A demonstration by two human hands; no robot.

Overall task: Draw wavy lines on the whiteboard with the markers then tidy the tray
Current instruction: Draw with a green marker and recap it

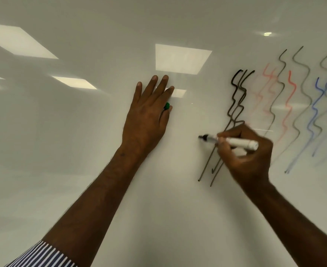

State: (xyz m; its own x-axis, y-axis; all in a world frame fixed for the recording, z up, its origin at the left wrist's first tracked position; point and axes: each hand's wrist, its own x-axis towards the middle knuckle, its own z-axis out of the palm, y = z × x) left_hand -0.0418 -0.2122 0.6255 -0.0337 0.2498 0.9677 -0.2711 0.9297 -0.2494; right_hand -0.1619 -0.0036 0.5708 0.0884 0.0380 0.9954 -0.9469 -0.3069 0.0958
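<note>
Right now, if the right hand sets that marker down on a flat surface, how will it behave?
The marker looks stiff and light: the right hand holds it with fingertips alone. Its round, smooth barrel would probably roll and could slip in a loose grip.

Left hand [147, 114] flat on whiteboard [81, 132], left of wavy lines [237, 105].

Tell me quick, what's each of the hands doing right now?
Left hand: fingers straight, flat on the whiteboard, a green cap tucked under the thumb.
Right hand: fingers curled, gripping the marker.
</note>
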